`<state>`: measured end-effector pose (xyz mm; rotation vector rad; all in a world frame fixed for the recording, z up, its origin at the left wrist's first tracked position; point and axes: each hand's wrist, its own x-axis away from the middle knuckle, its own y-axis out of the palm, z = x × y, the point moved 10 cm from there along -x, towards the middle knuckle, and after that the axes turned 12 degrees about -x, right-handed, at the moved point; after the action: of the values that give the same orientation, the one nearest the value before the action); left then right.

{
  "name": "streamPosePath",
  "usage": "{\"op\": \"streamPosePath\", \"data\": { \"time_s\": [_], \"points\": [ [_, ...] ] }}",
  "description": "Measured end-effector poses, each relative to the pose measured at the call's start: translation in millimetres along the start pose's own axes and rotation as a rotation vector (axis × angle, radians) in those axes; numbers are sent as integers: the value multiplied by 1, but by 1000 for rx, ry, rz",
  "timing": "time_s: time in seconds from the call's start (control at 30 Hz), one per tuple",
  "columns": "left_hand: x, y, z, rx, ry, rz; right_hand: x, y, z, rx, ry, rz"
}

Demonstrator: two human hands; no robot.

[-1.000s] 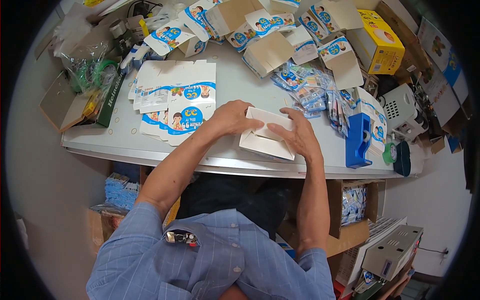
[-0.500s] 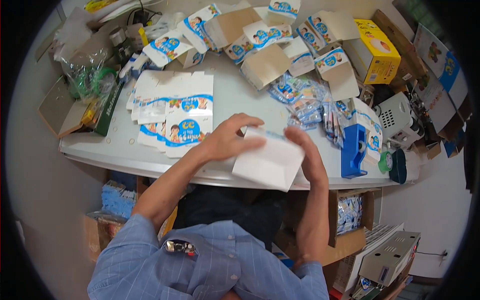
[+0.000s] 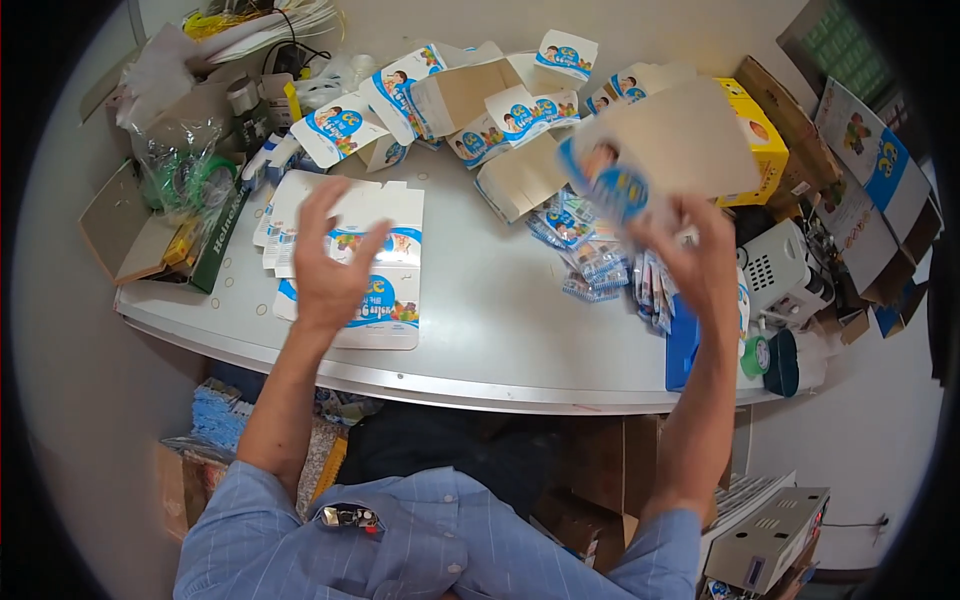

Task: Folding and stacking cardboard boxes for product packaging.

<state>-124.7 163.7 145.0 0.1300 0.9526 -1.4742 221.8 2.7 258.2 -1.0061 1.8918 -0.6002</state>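
Observation:
My left hand [image 3: 338,262] hovers over a stack of flat printed cartons [image 3: 385,305] on the left of the table, fingers apart and holding nothing. On the right, my right hand [image 3: 695,250] is closed at the near edge of an opened-up carton [image 3: 700,140], white and blue with a plain greyish inside, blurred by motion. Small blue-and-white sachets [image 3: 595,255] lie in a heap just left of that hand. Several folded-up cartons [image 3: 515,185] stand along the back. My right hand and forearm partly hide a blue tape dispenser [image 3: 683,345].
A yellow box [image 3: 765,150] stands at the back right, near a white perforated device [image 3: 785,270]. A roll of green tape [image 3: 755,356] sits by the right front edge. On the far left is an open green box [image 3: 215,240] with plastic bags and tape.
The carton that was between both hands at the front edge is now at the back right with my right hand. My left hand let go and moved left over the flat stack.

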Motion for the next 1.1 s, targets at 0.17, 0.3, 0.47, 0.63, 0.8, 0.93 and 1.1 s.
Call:
{"op": "streamPosePath", "data": {
  "time_s": [0.17,0.3,0.47,0.63,0.8,0.93,1.1],
  "points": [
    [28,-36,-132,-432,-308,8,-80,37,12,334,-389,188],
    [50,-54,-188,-643,-510,-79,-36,134,2,-69,-216,58],
    [25,-31,-174,-734,-412,-142,38,293,48,-780,537,-141],
    [6,-26,-205,-871,-476,-174,35,370,-10,-760,593,-246],
    [-14,-12,-212,-902,-452,-277,28,358,-34,-320,489,-214],
    [-16,-8,-221,-849,-457,-150,35,338,-53,-227,395,-146],
    [5,-54,-258,-323,-644,120,38,330,-82,-976,359,-38]
  ]
}}
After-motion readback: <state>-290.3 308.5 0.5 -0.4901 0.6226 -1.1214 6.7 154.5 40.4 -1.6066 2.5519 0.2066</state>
